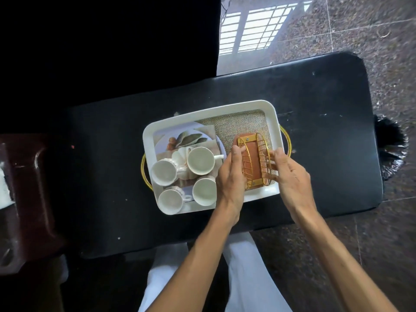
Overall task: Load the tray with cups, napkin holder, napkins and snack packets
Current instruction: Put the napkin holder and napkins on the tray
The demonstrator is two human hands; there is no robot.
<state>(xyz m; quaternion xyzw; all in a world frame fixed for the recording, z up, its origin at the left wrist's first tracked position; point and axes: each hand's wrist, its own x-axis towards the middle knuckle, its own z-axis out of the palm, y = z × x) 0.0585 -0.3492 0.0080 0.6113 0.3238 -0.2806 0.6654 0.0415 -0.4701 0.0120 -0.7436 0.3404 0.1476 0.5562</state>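
A white tray (209, 112) with gold handles lies on a black table (315, 97). Several white cups (201, 160) stand upright in the tray's left half on a printed picture. In the right half, on a burlap patch, stands a napkin holder (254, 163) with a brown wooden base and gold wire sides; it holds nothing. My left hand (231, 176) grips its left wire side. My right hand (290, 176) has its fingertips on the right wire side. No napkins or snack packets show.
A dark brown wooden piece of furniture (29, 199) stands at the left. A black fringed object (391, 149) hangs at the table's right end. Speckled floor tiles (360, 30) lie beyond, and white trouser legs (247, 278) show below the table's near edge.
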